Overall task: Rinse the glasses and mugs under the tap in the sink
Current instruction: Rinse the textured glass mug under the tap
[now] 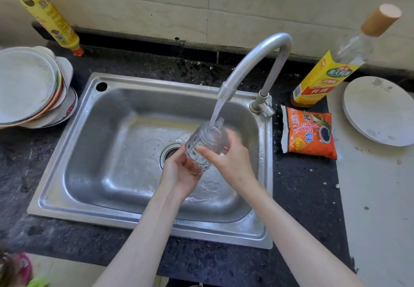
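Note:
A clear patterned glass [202,144] is tilted over the steel sink [94,152], its mouth turned up towards the curved tap [257,60]. Water streams from the spout into the glass. My left hand [181,170] cups the glass from below at its base. My right hand [230,159] grips its side, thumb across the front. The drain [170,152] lies just behind my left hand. No other glasses or mugs show in the sink.
A stack of plates [29,87] sits on the dark counter at the left. To the right of the tap are a yellow-labelled bottle [324,78], an orange sauce pouch [309,134] and a white plate [378,109]. A yellow foil roll [44,11] leans on the back wall.

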The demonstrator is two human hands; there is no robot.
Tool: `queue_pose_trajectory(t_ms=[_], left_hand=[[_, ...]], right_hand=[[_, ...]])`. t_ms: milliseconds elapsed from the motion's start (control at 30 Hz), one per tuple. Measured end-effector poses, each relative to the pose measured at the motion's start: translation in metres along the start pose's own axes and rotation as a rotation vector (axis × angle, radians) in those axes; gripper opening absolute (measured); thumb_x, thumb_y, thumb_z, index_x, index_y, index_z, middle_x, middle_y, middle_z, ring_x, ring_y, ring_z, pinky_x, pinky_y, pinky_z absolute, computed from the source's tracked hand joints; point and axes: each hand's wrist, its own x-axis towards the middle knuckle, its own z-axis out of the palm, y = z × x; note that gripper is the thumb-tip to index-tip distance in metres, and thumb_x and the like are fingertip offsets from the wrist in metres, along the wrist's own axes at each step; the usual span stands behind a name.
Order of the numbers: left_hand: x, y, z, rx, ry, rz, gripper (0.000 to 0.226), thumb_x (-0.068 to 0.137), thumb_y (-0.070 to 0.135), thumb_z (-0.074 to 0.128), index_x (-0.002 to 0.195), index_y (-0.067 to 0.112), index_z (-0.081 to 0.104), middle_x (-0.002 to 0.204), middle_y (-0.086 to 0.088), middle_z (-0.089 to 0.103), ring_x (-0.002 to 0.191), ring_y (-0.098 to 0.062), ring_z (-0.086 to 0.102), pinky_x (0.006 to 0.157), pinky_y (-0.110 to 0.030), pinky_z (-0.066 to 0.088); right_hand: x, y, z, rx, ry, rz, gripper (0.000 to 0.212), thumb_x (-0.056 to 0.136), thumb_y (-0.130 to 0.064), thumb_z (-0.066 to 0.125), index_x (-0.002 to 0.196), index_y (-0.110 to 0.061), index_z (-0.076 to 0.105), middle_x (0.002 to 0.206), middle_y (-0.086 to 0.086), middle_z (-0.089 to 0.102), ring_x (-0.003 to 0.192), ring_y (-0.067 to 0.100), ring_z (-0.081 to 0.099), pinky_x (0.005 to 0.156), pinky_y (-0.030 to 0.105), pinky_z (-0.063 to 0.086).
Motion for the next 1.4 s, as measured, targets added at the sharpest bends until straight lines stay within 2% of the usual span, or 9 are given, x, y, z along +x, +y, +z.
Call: queue_pose_trajectory(t_ms=[167, 300, 400, 567, 833, 1033, 1133, 1233, 1400], left_hand=[[-0.002, 0.002, -0.001, 0.149, 0.014, 0.206, 0.024, 0.094, 0.026, 0.048, 0.074, 0.017, 0.057, 0.049, 0.006, 0.048, 0.042, -0.004, 0.043, 0.049, -0.016, 0.034], [-0.013, 0.004, 0.008, 0.741, 0.117, 0.655, 0.022, 0.092, 0.025, 0.054, 0.073, 0.018, 0.045, 0.067, 0.002, 0.047, 0.062, -0.01, 0.044, 0.063, -0.025, 0.035], [-0.018, 0.005, 0.012, 1.039, -0.053, 0.911, 0.015, 0.091, 0.024, 0.054, 0.079, 0.024, 0.046, 0.075, 0.012, 0.051, 0.07, 0.0, 0.046, 0.075, -0.026, 0.035], [-0.024, 0.004, 0.015, 1.383, -0.104, 1.218, 0.026, 0.08, 0.044, 0.051, 0.096, 0.029, 0.064, 0.109, 0.014, 0.05, 0.111, -0.005, 0.035, 0.097, -0.024, 0.019], [-0.023, 0.009, 0.019, 1.123, -0.344, 0.644, 0.109, 0.053, 0.049, 0.08, 0.142, 0.031, 0.019, 0.138, 0.004, 0.043, 0.127, -0.003, 0.041, 0.108, -0.034, 0.036], [-0.02, -0.003, 0.02, 0.964, -0.278, 0.726, 0.084, 0.054, 0.041, 0.079, 0.125, 0.031, 0.036, 0.122, 0.003, 0.053, 0.118, -0.008, 0.051, 0.103, -0.042, 0.042], [-0.019, 0.0, 0.021, 1.0, -0.247, 0.773, 0.087, 0.054, 0.042, 0.078, 0.128, 0.024, 0.036, 0.124, 0.002, 0.052, 0.118, -0.009, 0.049, 0.102, -0.04, 0.042], [-0.019, 0.004, 0.023, 1.059, -0.24, 0.782, 0.085, 0.054, 0.043, 0.077, 0.127, 0.027, 0.035, 0.125, 0.012, 0.049, 0.118, -0.005, 0.048, 0.103, -0.036, 0.04], [-0.021, 0.002, 0.024, 1.14, -0.205, 0.763, 0.087, 0.053, 0.046, 0.077, 0.127, 0.028, 0.035, 0.124, 0.018, 0.048, 0.118, -0.002, 0.046, 0.103, -0.034, 0.039]], right_hand=[[0.0, 0.008, -0.004, -0.022, 0.002, 0.038, 0.069, 0.079, -0.033, 0.071, 0.139, -0.022, 0.037, 0.123, -0.016, 0.047, 0.114, -0.001, 0.046, 0.091, 0.008, 0.039], [-0.001, 0.016, -0.004, 0.358, -0.062, 0.257, 0.069, 0.076, -0.042, 0.068, 0.137, -0.025, 0.039, 0.136, -0.002, 0.045, 0.122, 0.012, 0.049, 0.097, 0.036, 0.048], [0.002, 0.024, -0.003, 0.788, -0.056, 0.401, 0.036, 0.088, -0.04, 0.054, 0.114, -0.015, 0.059, 0.112, 0.011, 0.062, 0.095, 0.023, 0.063, 0.085, 0.04, 0.054], [0.006, 0.035, -0.008, 1.226, -0.073, 0.584, 0.041, 0.095, -0.042, 0.036, 0.106, -0.01, 0.06, 0.093, 0.012, 0.07, 0.082, 0.025, 0.066, 0.075, 0.035, 0.052], [0.004, 0.043, -0.014, 1.252, -0.13, 0.653, 0.043, 0.098, -0.04, 0.031, 0.112, -0.01, 0.059, 0.102, 0.014, 0.07, 0.087, 0.03, 0.066, 0.078, 0.035, 0.054], [0.006, 0.041, -0.018, 1.073, -0.177, 0.667, 0.042, 0.098, -0.039, 0.032, 0.113, -0.012, 0.06, 0.109, 0.012, 0.068, 0.099, 0.028, 0.061, 0.083, 0.035, 0.053], [0.015, 0.032, -0.029, 0.522, -0.13, 0.524, 0.032, 0.099, -0.029, 0.04, 0.113, -0.009, 0.059, 0.101, 0.01, 0.068, 0.089, 0.022, 0.065, 0.078, 0.031, 0.056], [0.032, 0.031, -0.049, -0.032, 0.213, 0.255, 0.027, 0.095, -0.019, 0.05, 0.117, -0.006, 0.053, 0.097, 0.005, 0.063, 0.085, 0.019, 0.064, 0.076, 0.03, 0.055], [0.06, 0.036, -0.078, -0.595, 0.377, -0.118, 0.036, 0.089, -0.021, 0.06, 0.12, -0.006, 0.052, 0.118, 0.011, 0.051, 0.107, 0.024, 0.048, 0.092, 0.034, 0.04]])
